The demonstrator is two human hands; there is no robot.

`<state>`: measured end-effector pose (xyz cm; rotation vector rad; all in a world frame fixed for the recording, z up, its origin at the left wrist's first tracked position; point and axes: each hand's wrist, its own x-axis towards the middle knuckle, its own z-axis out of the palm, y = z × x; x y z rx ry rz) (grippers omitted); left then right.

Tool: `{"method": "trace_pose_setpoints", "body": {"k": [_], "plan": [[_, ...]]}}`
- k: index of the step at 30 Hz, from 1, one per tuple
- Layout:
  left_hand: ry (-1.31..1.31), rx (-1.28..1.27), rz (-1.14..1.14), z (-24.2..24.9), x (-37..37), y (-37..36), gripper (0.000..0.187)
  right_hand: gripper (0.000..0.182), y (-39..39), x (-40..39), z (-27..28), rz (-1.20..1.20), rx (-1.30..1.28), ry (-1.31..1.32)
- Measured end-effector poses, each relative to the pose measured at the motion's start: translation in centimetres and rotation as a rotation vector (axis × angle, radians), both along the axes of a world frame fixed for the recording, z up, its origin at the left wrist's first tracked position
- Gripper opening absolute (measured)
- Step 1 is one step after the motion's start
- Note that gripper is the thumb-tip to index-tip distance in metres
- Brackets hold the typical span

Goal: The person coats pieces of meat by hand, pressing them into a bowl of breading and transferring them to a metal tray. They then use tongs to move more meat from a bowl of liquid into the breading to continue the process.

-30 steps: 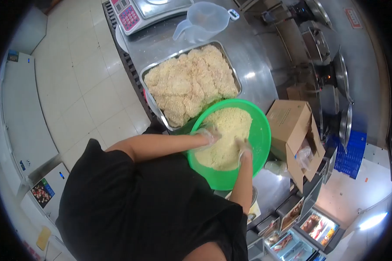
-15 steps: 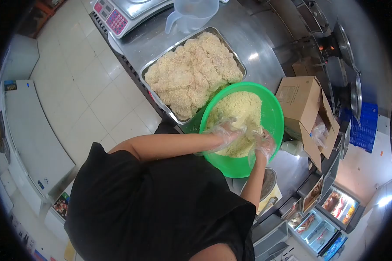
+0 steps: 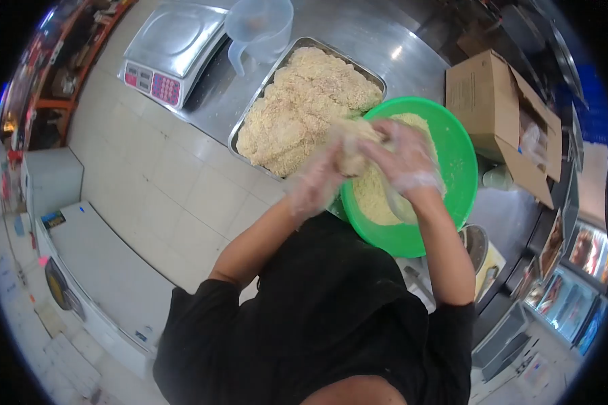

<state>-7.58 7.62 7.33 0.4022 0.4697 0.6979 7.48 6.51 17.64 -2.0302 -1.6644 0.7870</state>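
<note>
My left hand (image 3: 319, 177), in a clear plastic glove, is closed on the left side of a pale, crumb-coated piece (image 3: 353, 150) near the centre of the frame. My right hand (image 3: 409, 156), gloved likewise, grips the same piece from the right, its fingers bent over toward the left. The piece is held between both hands, raised over the left part of a round, bright green plastic bowl (image 3: 461, 185) and beside the near right corner of the tray. Motion blur covers the left fingers and the piece, so the exact finger placement probably cannot be read.

The bowl, right of centre, contains loose, pale yellow crumbs (image 3: 377, 200). A rectangular, shallow silver metal tray (image 3: 235, 140) lies at upper centre, just beside the bowl. It carries a heaped mass of crumb-coated pieces (image 3: 304, 101).

Upper left of the frame: a silver-topped scale with a white body and a pink keypad (image 3: 175, 42). Just right of the scale, at the top: a translucent plastic jug (image 3: 267, 30), its handle directed down and left. These items rest on a stainless steel table (image 3: 358, 23).

Upper right: an open brown cardboard box (image 3: 471, 94), tilted in the view, with clear plastic (image 3: 534, 140) inside. A small translucent container (image 3: 497, 177) is located between the bowl and the box's lower flap. A round metal vessel (image 3: 476, 244) is positioned at the bowl's lower right.
</note>
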Motion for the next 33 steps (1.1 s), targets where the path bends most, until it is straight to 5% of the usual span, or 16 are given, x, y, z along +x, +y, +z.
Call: {"method": "trace_pose_setpoints", "body": {"k": [2, 4, 6, 7, 9, 10, 12, 16, 19, 21, 22, 24, 27, 29, 31, 33], "plan": [[0.077, 0.011, 0.064, -0.5, -2.7, 2.3, 0.05, 0.049, 2.7, -1.9, -1.2, -0.067, -0.055, 0.098], [0.364, 0.14, 0.105, -1.7, -4.8, 6.0, 0.05, 0.05, 4.8, -3.8, -2.3, -0.174, -0.103, 0.265], [0.933, 0.355, 0.097, -4.0, -7.2, 10.8, 0.061, 0.052, 5.8, -6.5, -4.6, -0.33, -0.072, 0.415], [0.935, 0.359, 0.083, -4.2, -8.2, 12.9, 0.061, 0.054, 5.8, -7.5, -6.0, -0.476, -0.04, 0.555], [1.326, 0.733, -0.252, -4.1, -8.7, 16.5, 0.056, 0.051, 6.2, -8.1, -8.9, -0.47, -0.068, 0.533], [1.32, 0.748, -0.264, -3.9, -8.6, 16.4, 0.056, 0.049, 6.0, -8.1, -10.6, -0.455, -0.111, 0.513], [1.761, 1.301, -0.395, -3.2, -8.5, 15.3, 0.055, 0.042, 3.9, -7.5, -13.3, -0.513, -0.137, 0.427], [1.594, 1.351, -0.205, -3.8, -8.0, 14.8, 0.05, 0.036, -3.3, -1.7, -14.4, -0.422, -0.09, 0.563], [1.506, 1.432, 0.218, -5.4, -4.7, 14.9, 0.057, 0.034, -8.6, 1.2, -15.8, -0.485, 0.086, 0.571], [1.535, 1.415, 0.201, -7.3, -1.8, 13.6, 0.058, 0.034, -11.5, 3.3, -15.5, -0.574, 0.167, 0.357], [1.643, 1.662, -0.008, -10.4, -1.4, 13.9, 0.057, 0.035, -12.7, 3.9, -15.2, -0.609, 0.109, 0.255], [1.829, 1.743, -0.065, -8.0, 0.5, 11.7, 0.056, 0.036, -14.9, 4.8, -12.0, -0.713, 0.094, 0.252], [1.614, 1.774, -0.03, -11.4, -1.8, 13.4, 0.055, 0.044, -20.2, 7.7, -11.4, -0.801, 0.301, 0.036], [1.432, 1.527, -0.037, -9.3, -0.9, 12.8, 0.055, 0.052, -25.3, 11.8, -10.0, -1.043, 0.128, -0.13], [1.487, 1.54, -0.066, -9.6, -0.9, 12.9, 0.056, 0.056, -30.9, 16.0, -10.0, -1.045, -0.05, -0.507], [1.546, 1.545, -0.079, -9.5, -0.8, 13.0, 0.057, 0.053, -32.3, 17.9, -7.3, -1.075, -0.642, -0.413]]}}
